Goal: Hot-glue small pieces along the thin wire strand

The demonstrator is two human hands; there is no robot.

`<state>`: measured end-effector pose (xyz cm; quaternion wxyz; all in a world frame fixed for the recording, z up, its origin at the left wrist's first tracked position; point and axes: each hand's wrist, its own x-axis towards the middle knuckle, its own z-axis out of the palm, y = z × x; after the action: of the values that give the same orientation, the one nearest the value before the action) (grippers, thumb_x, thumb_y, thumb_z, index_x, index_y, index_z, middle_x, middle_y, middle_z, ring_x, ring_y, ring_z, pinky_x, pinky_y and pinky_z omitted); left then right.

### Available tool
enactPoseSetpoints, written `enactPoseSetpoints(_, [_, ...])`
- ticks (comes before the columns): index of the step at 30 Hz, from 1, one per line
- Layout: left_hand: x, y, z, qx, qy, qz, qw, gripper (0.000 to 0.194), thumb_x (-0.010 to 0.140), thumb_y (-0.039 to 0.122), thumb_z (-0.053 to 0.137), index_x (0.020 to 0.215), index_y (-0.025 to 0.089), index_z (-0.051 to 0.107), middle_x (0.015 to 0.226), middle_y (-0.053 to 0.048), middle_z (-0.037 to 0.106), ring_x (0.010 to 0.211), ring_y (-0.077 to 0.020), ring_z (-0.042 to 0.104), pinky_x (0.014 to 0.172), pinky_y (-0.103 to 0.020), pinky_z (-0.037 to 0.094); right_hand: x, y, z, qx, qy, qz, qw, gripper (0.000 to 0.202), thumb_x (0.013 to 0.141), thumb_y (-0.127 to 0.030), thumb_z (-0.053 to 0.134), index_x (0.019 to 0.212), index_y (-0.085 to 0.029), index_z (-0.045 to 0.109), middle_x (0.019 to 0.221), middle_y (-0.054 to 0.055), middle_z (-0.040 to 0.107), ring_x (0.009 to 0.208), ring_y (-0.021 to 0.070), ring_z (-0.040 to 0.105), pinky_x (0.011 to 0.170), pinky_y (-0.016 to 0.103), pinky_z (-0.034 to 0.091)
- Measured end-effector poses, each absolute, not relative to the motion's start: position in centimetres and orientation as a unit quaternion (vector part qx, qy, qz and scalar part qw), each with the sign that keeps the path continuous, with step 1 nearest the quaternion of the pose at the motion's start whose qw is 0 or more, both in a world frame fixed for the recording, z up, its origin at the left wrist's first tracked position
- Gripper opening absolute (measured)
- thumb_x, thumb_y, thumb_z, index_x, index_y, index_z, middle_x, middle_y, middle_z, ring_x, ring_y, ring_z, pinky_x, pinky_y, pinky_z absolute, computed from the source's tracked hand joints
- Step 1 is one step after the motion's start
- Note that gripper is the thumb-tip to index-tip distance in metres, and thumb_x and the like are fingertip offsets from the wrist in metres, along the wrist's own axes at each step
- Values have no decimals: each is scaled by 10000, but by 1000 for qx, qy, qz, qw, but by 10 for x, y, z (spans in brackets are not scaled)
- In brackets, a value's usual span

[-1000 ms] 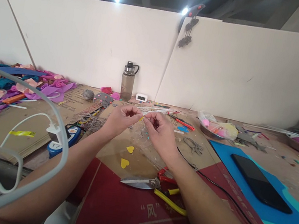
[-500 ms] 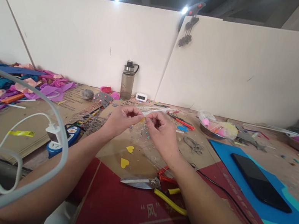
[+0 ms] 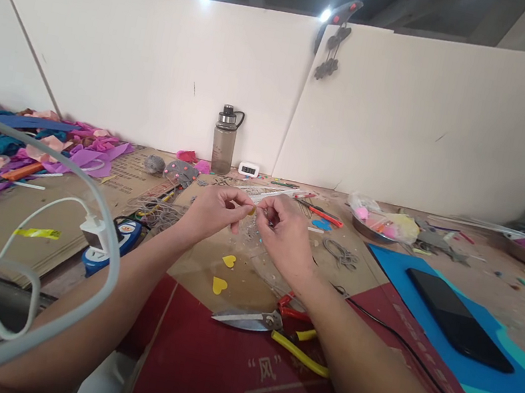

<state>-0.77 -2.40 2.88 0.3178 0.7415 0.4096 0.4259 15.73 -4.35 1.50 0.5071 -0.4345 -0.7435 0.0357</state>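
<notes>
Brown table (image 3: 499,265), cluttered; cardboard (image 3: 193,360) on it, under the work. Forearms reach in from both sides, so bracing the wrists low would probably steady the fingers. Left hand (image 3: 214,212) pinches a tiny yellow bit; right hand (image 3: 286,234) has thumb and index close beside it, can't tell if they grip anything. Shears (image 3: 245,320) lie near the right forearm, blades toward the left; best to work clear of them. Two yellow hearts (image 3: 229,260) (image 3: 219,285) sit flat below the hands, apart. Yellow bit (image 3: 252,210) is between the hands, mostly hidden: likely needs a light edge pinch, small moves, no hard squeeze that creases it.
</notes>
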Motion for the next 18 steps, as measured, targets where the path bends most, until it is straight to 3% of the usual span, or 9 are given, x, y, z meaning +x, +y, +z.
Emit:
enactPoseSetpoints(3, [-5, -24, 29, 707, 398, 462, 358, 222, 770, 379, 632, 785, 160, 667, 555, -5, 639, 440, -115, 580, 384, -201, 418, 157, -42, 13, -441, -739, 86, 502, 87, 832, -232, 505, 893, -199, 556, 753, 8, 567, 676, 147, 492, 652, 276, 378])
enactPoseSetpoints(6, [-5, -20, 27, 669, 383, 518, 372, 231, 753, 381, 656, 772, 151, 646, 677, -28, 678, 637, -171, 681, 521, -250, 549, 156, -41, 11, -443, -741, 146, 483, 165, 851, -270, 495, 989, -193, 544, 754, -3, 571, 648, 138, 495, 637, 265, 382])
enactPoseSetpoints(11, [-9, -13, 23, 632, 374, 574, 362, 243, 761, 386, 659, 795, 146, 634, 726, -34, 695, 723, -183, 701, 707, -321, 590, 157, -41, 12, -423, -773, 158, 445, 203, 907, -308, 424, 952, -200, 589, 777, -2, 609, 690, 138, 517, 662, 257, 379])
enactPoseSetpoints(18, [-11, -8, 21, 606, 355, 605, 375, 229, 766, 365, 661, 805, 143, 623, 754, -32, 691, 749, -174, 700, 740, -321, 582, 187, -25, 16, -515, -771, 113, 357, 322, 932, -323, 349, 791, -188, 605, 770, 50, 654, 710, 171, 560, 672, 286, 386])
